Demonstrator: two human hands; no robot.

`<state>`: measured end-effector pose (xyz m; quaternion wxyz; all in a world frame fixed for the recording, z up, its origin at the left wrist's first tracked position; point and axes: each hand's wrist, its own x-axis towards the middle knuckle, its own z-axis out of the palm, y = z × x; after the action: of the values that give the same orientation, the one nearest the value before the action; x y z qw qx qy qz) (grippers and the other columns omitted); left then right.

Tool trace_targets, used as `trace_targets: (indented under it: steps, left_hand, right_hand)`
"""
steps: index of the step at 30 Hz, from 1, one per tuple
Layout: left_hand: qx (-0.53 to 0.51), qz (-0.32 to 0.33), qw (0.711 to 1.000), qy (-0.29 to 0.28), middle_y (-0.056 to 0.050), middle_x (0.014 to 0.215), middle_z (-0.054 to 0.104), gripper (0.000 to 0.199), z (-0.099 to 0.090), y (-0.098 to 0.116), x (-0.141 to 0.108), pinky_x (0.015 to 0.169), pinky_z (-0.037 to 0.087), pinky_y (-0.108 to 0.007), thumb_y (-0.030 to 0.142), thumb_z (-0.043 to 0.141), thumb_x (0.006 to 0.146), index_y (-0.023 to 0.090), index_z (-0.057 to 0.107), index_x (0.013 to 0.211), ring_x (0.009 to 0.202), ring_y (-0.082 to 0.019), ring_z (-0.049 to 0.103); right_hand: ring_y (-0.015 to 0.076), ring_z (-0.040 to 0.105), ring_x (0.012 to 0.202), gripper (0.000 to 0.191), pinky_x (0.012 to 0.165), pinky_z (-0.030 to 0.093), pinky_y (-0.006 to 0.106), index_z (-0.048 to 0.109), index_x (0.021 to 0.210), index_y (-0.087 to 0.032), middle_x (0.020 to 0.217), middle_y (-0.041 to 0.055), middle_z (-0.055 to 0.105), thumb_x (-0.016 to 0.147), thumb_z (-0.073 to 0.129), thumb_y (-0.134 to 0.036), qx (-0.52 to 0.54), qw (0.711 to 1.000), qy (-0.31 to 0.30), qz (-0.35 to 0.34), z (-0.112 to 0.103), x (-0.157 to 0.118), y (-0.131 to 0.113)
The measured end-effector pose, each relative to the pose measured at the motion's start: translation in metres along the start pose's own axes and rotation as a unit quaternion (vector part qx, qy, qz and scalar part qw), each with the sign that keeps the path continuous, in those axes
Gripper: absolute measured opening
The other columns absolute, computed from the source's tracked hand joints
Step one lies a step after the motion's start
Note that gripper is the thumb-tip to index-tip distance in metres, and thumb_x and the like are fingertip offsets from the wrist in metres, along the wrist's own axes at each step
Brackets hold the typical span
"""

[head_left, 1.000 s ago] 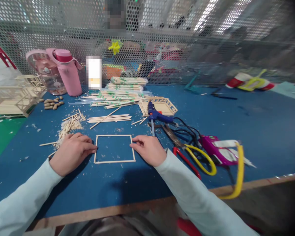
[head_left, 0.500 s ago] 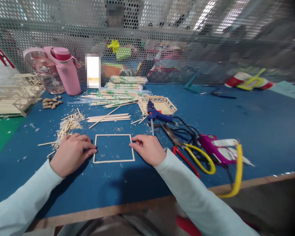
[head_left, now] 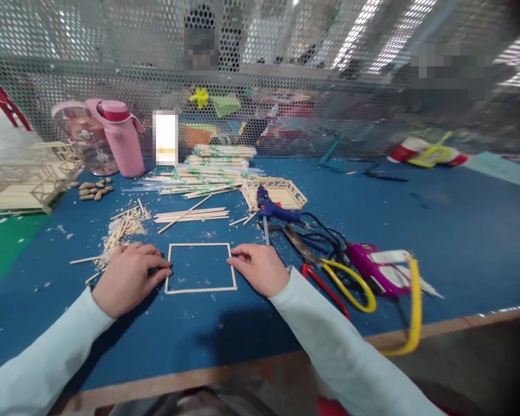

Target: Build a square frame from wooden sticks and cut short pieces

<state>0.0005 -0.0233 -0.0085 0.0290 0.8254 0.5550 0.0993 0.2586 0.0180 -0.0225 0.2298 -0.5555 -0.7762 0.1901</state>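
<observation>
A rectangular frame of thin wooden sticks (head_left: 201,290) lies flat on the blue tabletop in front of me. At its left side is my left hand (head_left: 127,280), with thumb and fingertips closed on the stick there. My right hand (head_left: 260,268) pinches the upper part of the right side between thumb and fingers. Just beyond the frame lies a row of loose wooden sticks (head_left: 195,215), one of them crossing the others at a slant. A heap of broken stick pieces (head_left: 125,228) sits behind my left hand.
Right of my hands are a blue glue gun (head_left: 279,211), large scissors (head_left: 351,289) with red and yellow handles, and a purple device (head_left: 375,268). Further back stand a small stick tray (head_left: 286,193), bagged sticks (head_left: 216,167), peanuts (head_left: 95,189), a pink bottle (head_left: 123,141) and stick models (head_left: 23,188).
The camera view has tilted slightly, so most things appear a little lower. Both hands keep their places at the frame's sides, and the frame looks unmoved on the table.
</observation>
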Motion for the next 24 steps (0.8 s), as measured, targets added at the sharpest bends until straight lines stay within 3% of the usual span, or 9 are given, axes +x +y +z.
trace_targets:
  steps: [4,7,11,13,18,24]
  left_hand:
    - [-0.033,-0.022,0.999,-0.004,-0.002,0.093,0.070,0.032,-0.005,-0.004,0.000,0.077,0.039,-0.034,0.042,0.042,0.086,0.026,0.070,0.088,0.088,-0.020,0.059]
    - [-0.040,-0.022,0.999,0.001,-0.002,0.092,0.070,0.031,-0.008,-0.009,-0.002,0.079,0.039,-0.033,0.042,0.044,0.085,0.025,0.069,0.087,0.087,-0.020,0.058]
    - [-0.032,0.018,0.999,-0.002,-0.003,0.088,0.068,0.028,-0.006,-0.009,-0.002,0.075,0.038,-0.033,0.042,0.045,0.085,0.028,0.069,0.091,0.083,-0.019,0.057]
    - [-0.030,0.038,0.999,-0.008,-0.003,0.088,0.068,0.029,-0.004,-0.006,-0.001,0.072,0.038,-0.032,0.040,0.044,0.086,0.029,0.068,0.097,0.081,-0.019,0.055]
    - [-0.002,0.029,0.999,-0.020,-0.005,0.088,0.067,0.027,0.002,0.002,0.002,0.072,0.037,-0.033,0.036,0.045,0.086,0.027,0.068,0.099,0.081,-0.020,0.055]
    - [-0.019,0.009,1.000,-0.018,-0.005,0.088,0.068,0.023,0.007,-0.001,0.003,0.072,0.039,-0.033,0.033,0.050,0.084,0.024,0.070,0.093,0.081,-0.020,0.057]
  right_hand:
    - [0.0108,0.055,0.050,0.015,0.053,0.040,0.021,0.068,0.069,-0.018,0.056,-0.0007,0.065,0.077,0.058,-0.027,0.037,0.999,0.025,0.006,-0.005,-0.002,-0.001]
    - [0.0110,0.055,0.055,0.017,0.057,0.041,0.021,0.067,0.072,-0.017,0.062,0.0008,0.064,0.080,0.055,-0.025,0.036,0.997,0.046,-0.044,-0.010,0.001,-0.009]
    - [0.0147,0.057,0.079,0.018,0.073,0.040,0.025,0.068,0.087,-0.017,0.085,0.0063,0.065,0.084,0.050,-0.019,-0.011,0.981,-0.041,-0.188,-0.004,0.018,-0.034]
    - [0.0169,0.053,0.085,0.020,0.076,0.037,0.029,0.067,0.095,-0.018,0.092,0.0073,0.063,0.085,0.050,-0.020,-0.062,0.969,-0.083,-0.223,0.005,0.030,-0.047]
    - [0.0179,0.047,0.085,0.023,0.070,0.028,0.030,0.067,0.095,-0.022,0.087,0.0054,0.060,0.089,0.045,-0.024,-0.135,0.961,-0.099,-0.222,0.026,0.048,-0.060]
    - [0.0176,0.044,0.083,0.023,0.069,0.022,0.031,0.068,0.094,-0.026,0.085,0.0044,0.059,0.088,0.046,-0.021,-0.148,0.959,-0.114,-0.215,0.031,0.048,-0.055]
